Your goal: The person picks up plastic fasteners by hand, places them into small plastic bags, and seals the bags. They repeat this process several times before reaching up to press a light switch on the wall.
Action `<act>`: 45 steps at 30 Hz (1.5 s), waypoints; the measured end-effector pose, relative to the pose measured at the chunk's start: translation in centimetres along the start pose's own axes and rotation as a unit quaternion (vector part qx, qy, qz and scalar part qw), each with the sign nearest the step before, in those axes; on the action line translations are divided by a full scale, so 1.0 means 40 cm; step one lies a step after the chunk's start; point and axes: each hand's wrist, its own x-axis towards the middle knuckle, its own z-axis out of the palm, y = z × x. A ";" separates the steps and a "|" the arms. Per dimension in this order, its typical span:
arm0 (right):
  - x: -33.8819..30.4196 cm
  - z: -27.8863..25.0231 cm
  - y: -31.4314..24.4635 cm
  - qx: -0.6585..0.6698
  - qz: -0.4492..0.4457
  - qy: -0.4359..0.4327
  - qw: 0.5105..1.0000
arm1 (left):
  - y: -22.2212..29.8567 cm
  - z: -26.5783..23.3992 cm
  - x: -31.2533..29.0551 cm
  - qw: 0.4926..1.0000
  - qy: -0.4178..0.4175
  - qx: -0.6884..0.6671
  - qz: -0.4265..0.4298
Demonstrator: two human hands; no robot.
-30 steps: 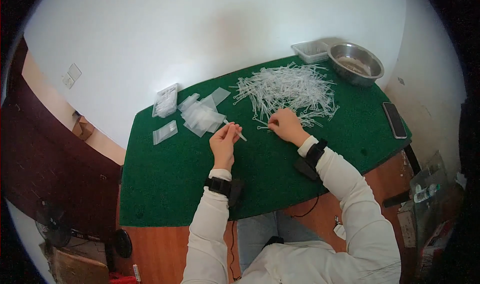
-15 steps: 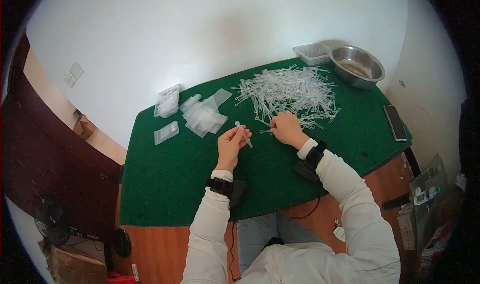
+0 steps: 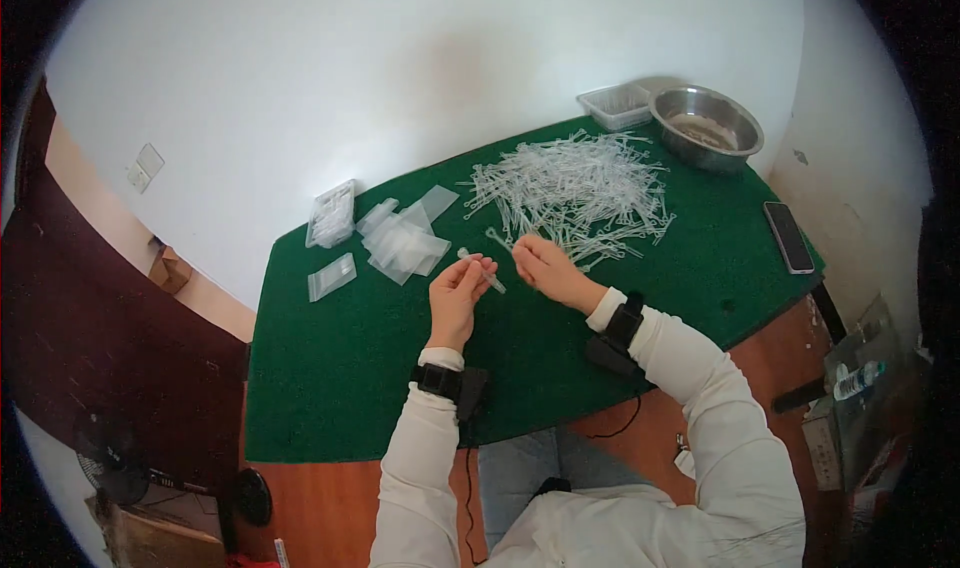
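Observation:
My left hand [image 3: 460, 293] is closed in a pinch on a few thin see-through plastic sticks [image 3: 493, 280] with rounded ends. Just to its right, my right hand [image 3: 549, 269] grips one more such stick [image 3: 497, 238], its ring-like end pointing up and left toward the left hand. Beyond the right hand lies a big loose pile of the same plastic sticks [image 3: 575, 183]. Flat see-through zip bags [image 3: 405, 240] overlap one another left of the pile. A filled small bag [image 3: 332, 277] lies by itself farther left.
At the back left, a see-through plastic tray [image 3: 331, 215] holds filled bags. Another plastic tray [image 3: 615, 108] and a steel bowl [image 3: 707, 128] stand at the back right of the green-covered table [image 3: 340, 388]. A phone [image 3: 789, 238] lies near the right edge.
My right hand has lifted from the pile's near edge and moved left toward my left hand, bringing a plastic stick with it. The left hand keeps its hold.

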 end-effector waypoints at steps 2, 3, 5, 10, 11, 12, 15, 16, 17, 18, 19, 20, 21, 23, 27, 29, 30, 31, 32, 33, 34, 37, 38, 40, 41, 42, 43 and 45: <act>-0.008 0.017 -0.013 0.043 0.030 -0.020 0.998 | 0.000 -0.001 0.000 1.000 -0.008 -0.027 0.001; -0.013 0.024 -0.022 0.084 0.059 -0.041 0.994 | 0.000 -0.002 0.000 1.000 -0.008 -0.026 0.000; -0.016 0.029 -0.032 0.126 0.089 -0.062 0.986 | -0.001 -0.005 0.001 1.000 -0.019 -0.012 0.012; -0.015 0.027 -0.035 0.143 0.079 -0.112 0.980 | -0.004 -0.007 0.003 0.998 -0.040 -0.015 0.042; -0.015 0.025 -0.033 0.139 0.081 -0.114 0.980 | -0.003 -0.005 0.002 0.998 -0.040 -0.015 0.042; -0.014 0.024 -0.032 0.135 0.083 -0.117 0.981 | -0.002 -0.002 0.000 0.998 -0.043 -0.011 0.045; -0.017 0.023 -0.030 0.143 0.090 -0.117 0.979 | 0.001 0.004 -0.004 0.997 -0.050 -0.004 0.051; -0.017 0.023 -0.031 0.148 0.093 -0.117 0.978 | 0.000 0.003 -0.004 0.997 -0.054 0.002 0.055; -0.017 0.023 -0.032 0.148 0.093 -0.117 0.978 | -0.001 0.003 -0.004 0.996 -0.059 0.008 0.059; -0.017 0.022 -0.034 0.141 0.105 -0.113 0.978 | -0.002 0.002 -0.003 0.996 -0.064 0.014 0.063; -0.017 0.021 -0.036 0.135 0.117 -0.109 0.978 | -0.004 0.001 -0.002 0.996 -0.064 0.014 0.063; -0.017 0.020 -0.038 0.128 0.129 -0.105 0.978 | -0.005 -0.001 -0.001 0.996 -0.064 0.019 0.064; -0.017 0.021 -0.040 0.128 0.129 -0.106 0.978 | -0.005 -0.002 0.000 0.996 -0.063 0.023 0.064; -0.017 0.021 -0.043 0.115 0.149 -0.124 0.974 | -0.006 -0.005 -0.001 0.996 -0.061 0.028 0.065; -0.021 0.023 -0.050 0.108 0.169 -0.123 0.972 | -0.003 -0.002 -0.007 0.996 -0.070 0.024 0.052; -0.020 0.023 -0.048 0.109 0.174 -0.119 0.972 | 0.004 -0.002 -0.009 0.995 -0.080 0.034 0.050; -0.018 0.020 -0.044 0.101 0.177 -0.122 0.971 | 0.006 -0.001 -0.008 0.994 -0.086 0.039 0.049; -0.016 0.016 -0.037 0.093 0.181 -0.124 0.971 | 0.005 0.001 -0.007 0.994 -0.086 0.039 0.049; -0.014 0.013 -0.029 0.086 0.185 -0.127 0.971 | 0.002 0.004 -0.005 0.995 -0.067 0.041 0.058; -0.011 0.010 -0.014 0.085 0.185 -0.127 0.971 | -0.001 0.006 -0.004 0.996 -0.048 0.044 0.066; -0.008 0.008 0.009 0.027 0.139 -0.103 0.985 | -0.004 0.008 -0.002 0.996 -0.029 0.046 0.074; -0.007 0.009 0.017 -0.089 0.045 -0.059 0.993 | -0.004 -0.006 0.005 0.996 0.026 0.000 0.083; -0.005 -0.003 0.016 -0.185 0.005 -0.003 0.983 | -0.005 -0.012 0.008 0.995 0.054 -0.023 0.087; 0.004 -0.026 0.006 -0.367 -0.078 0.105 0.921 | -0.012 -0.024 0.014 0.994 0.060 -0.013 0.090; 0.011 -0.036 0.012 -0.368 -0.079 0.101 0.921 | -0.015 -0.032 0.015 0.993 0.064 -0.001 0.094; 0.018 -0.053 0.022 -0.412 -0.102 0.116 0.898 | -0.016 -0.030 0.018 0.993 0.065 0.008 0.097; 0.025 -0.068 0.032 -0.454 -0.126 0.131 0.872 | -0.019 -0.026 0.018 0.993 0.065 0.006 0.097; 0.031 -0.073 0.044 -0.495 -0.150 0.143 0.844 | -0.023 -0.015 0.015 0.995 0.062 -0.002 0.078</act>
